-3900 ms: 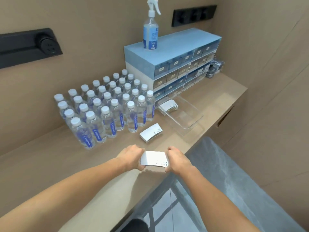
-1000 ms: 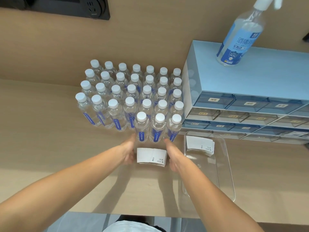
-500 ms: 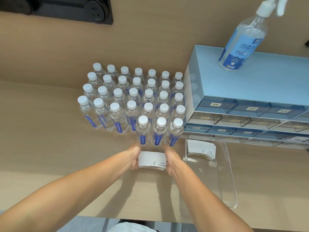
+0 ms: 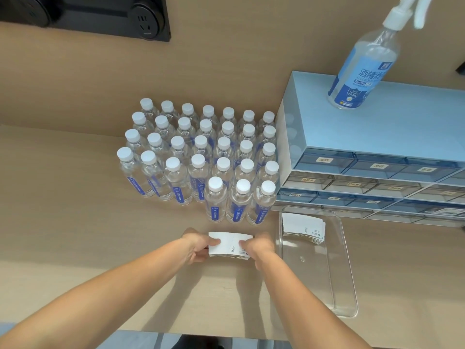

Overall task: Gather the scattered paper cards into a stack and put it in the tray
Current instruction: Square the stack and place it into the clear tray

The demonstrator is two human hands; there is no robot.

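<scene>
A stack of white paper cards (image 4: 229,245) sits on the wooden counter just in front of the water bottles. My left hand (image 4: 197,248) grips its left end and my right hand (image 4: 259,246) grips its right end, thumbs on top. To the right lies a clear plastic tray (image 4: 337,280), long side running away from me. Another stack of white cards (image 4: 302,226) rests in the tray's far end. The near part of the tray holds nothing.
Several rows of capped water bottles (image 4: 201,159) stand directly behind the held stack. A blue drawer cabinet (image 4: 377,152) with a spray bottle (image 4: 364,64) on top stands behind the tray. Black wall sockets (image 4: 148,18) sit at the upper left.
My hands joined the held stack with the one that lay near the bottles. Over the last second, both hands closed tighter on the stack's ends, thumbs over the top.
</scene>
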